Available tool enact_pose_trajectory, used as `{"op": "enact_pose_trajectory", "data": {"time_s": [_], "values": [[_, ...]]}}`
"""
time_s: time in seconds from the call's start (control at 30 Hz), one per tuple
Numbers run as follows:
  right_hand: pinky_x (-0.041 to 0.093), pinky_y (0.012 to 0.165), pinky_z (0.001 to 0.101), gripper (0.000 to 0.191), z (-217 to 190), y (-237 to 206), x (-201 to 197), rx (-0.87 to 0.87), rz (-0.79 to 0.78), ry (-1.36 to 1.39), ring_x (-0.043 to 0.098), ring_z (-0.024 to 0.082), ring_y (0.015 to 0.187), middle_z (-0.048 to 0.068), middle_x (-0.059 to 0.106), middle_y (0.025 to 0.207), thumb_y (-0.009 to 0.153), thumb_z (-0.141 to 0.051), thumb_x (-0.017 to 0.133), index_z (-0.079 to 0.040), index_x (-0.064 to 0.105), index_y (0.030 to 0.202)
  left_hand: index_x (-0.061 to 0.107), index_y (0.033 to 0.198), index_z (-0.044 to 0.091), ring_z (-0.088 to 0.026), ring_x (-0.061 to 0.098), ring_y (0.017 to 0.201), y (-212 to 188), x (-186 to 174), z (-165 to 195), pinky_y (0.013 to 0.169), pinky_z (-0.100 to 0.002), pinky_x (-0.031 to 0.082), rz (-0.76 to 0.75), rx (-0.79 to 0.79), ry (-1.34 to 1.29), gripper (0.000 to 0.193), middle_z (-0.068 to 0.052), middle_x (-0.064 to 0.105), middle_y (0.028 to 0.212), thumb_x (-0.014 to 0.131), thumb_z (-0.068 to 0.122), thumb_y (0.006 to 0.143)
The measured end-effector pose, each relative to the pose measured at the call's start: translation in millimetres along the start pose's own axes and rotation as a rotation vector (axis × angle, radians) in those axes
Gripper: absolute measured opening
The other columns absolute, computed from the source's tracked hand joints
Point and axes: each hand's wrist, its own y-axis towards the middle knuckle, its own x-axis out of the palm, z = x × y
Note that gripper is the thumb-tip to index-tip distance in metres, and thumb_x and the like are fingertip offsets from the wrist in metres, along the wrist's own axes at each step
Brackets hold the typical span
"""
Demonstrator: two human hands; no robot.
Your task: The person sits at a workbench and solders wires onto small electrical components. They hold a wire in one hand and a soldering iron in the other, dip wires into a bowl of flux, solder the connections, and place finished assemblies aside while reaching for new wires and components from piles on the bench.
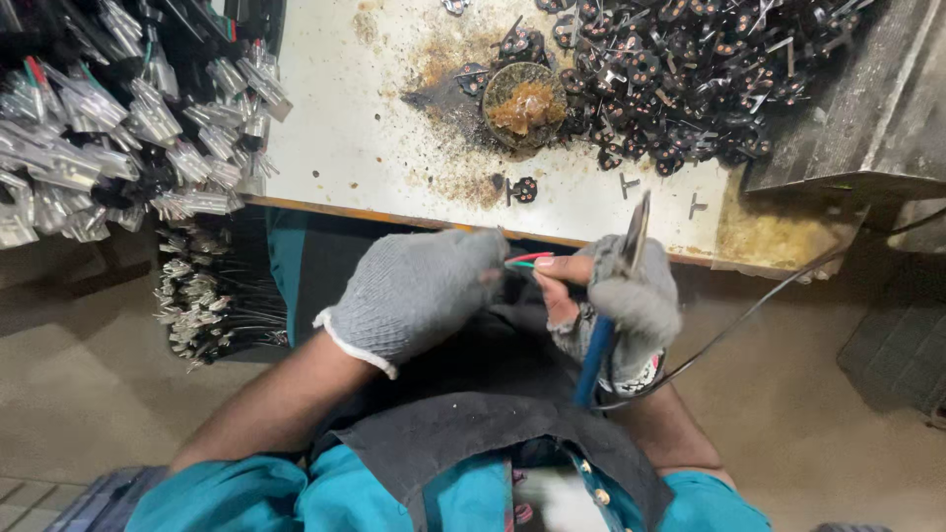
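Below the bench [374, 148] edge, over the lap, thin red and green wires [527, 260] are pinched between both gloved hands. Left hand [414, 294], grip closed on the wire ends, steadies them. Right hand [616, 300], grip closed around a blue-handled soldering iron [603, 335] pointing to 12 o'clock, keeps bare fingertips free for the wires. At 12 o'clock: flux tin [524, 103]. At 1 o'clock: heap of small black parts [690, 79]. At 10 o'clock: bundled finished leads [108, 128].
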Motion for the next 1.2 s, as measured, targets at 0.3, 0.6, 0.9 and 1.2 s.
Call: {"op": "enact_pose_trajectory", "data": {"time_s": [0.3, 0.6, 0.9, 1.2], "values": [[0.046, 0.066, 0.0264, 0.011, 22, -58, -4, 0.492, -0.075, 0.163, 0.059, 0.011, 0.07, 0.001, 0.065, 0.077, 0.09, -0.011, 0.085, -0.01, 0.075, 0.095, 0.065, 0.128, 0.008, -0.026, 0.077, 0.098, -4, -5, 0, 0.087, -0.036, 0.058, -0.026, 0.076, -0.753, 0.044, -0.011, 0.077, 0.105, 0.069, 0.034, 0.093], [0.057, 0.086, 0.0282, 0.011, 49, -84, 0, 0.499, -0.131, 0.231, 0.07, 0.013, 0.093, 0.005, 0.073, 0.097, 0.095, -0.015, 0.079, -0.007, 0.073, 0.099, 0.072, 0.099, 0.009, -0.01, 0.068, 0.069, 16, -19, 7, 0.064, -0.031, 0.057, -0.212, -0.094, -0.656, 0.029, -0.003, 0.071, 0.075, 0.069, 0.034, 0.086], [0.051, 0.084, 0.0274, 0.011, 23, -47, -3, 0.411, -0.122, 0.141, 0.064, 0.014, 0.091, 0.002, 0.071, 0.098, 0.097, -0.016, 0.077, -0.007, 0.072, 0.1, 0.07, 0.091, 0.007, -0.017, 0.064, 0.068, 24, -9, -3, 0.066, -0.033, 0.054, -0.127, 0.048, -0.634, 0.023, -0.007, 0.067, 0.072, 0.068, 0.03, 0.091], [0.049, 0.091, 0.028, 0.027, 21, -30, 11, 0.604, -0.012, 0.309, 0.061, 0.014, 0.098, 0.004, 0.066, 0.107, 0.09, -0.008, 0.081, -0.001, 0.068, 0.113, 0.071, 0.102, 0.013, -0.035, 0.07, 0.085, 24, 12, -5, 0.072, -0.043, 0.054, 0.28, 0.179, -0.266, 0.017, -0.012, 0.069, 0.091, 0.074, 0.026, 0.092]]}}
